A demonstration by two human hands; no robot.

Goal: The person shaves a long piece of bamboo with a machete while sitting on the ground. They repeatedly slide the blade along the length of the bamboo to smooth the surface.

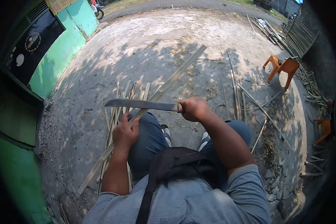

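My left hand (125, 132) grips a long bamboo strip (175, 76) that runs from low left, over my left knee, up to the upper middle. My right hand (193, 109) is closed around the handle of a large knife (142, 104). Its blade points left and lies across the strip just above my left hand. I am seated, with jeans-clad knees and striped shoes below the hands.
Several split bamboo strips (117, 102) lie on the concrete by my left leg, and more (237, 93) to the right. An orange plastic chair (282, 67) lies tipped at right. A green wall (59, 48) borders the left. A bamboo pile (287, 35) lies far right.
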